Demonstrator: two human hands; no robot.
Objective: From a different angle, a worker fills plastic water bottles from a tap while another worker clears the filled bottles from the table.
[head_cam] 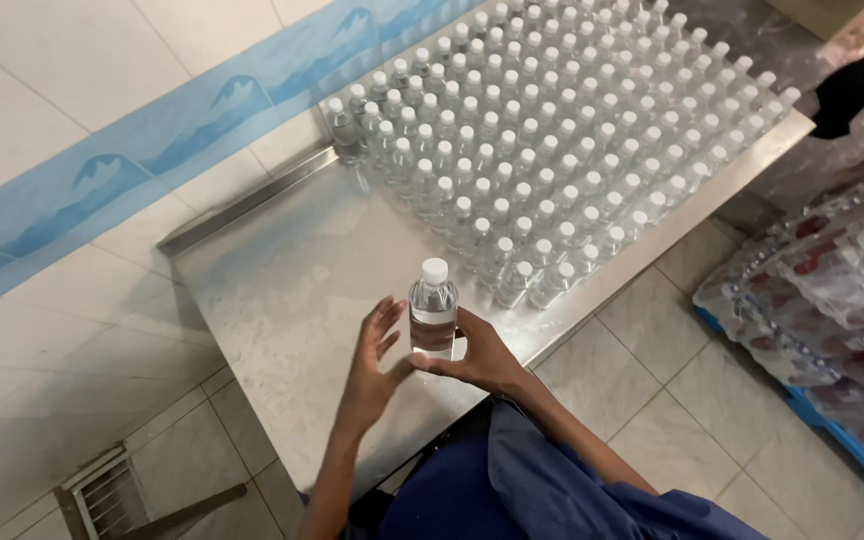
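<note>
A dense block of capped clear bottles (562,130) is being carried at the far end of the steel table (282,290), while shrink-wrapped bottle packs (832,290) are being stacked beyond its right edge.

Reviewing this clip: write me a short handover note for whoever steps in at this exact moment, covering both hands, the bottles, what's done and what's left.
Right hand: grip around the lower part of one clear bottle with a white cap, standing upright on the steel table.
Left hand: open, fingers spread beside the bottle, thumb near its base; contact unclear.
Done: a large block of capped bottles stands in tight rows on the far part of the table.
Left: the held bottle stands apart from the block, not yet in a row. Wrapped bottle packs are stacked on the floor to the right.
</note>
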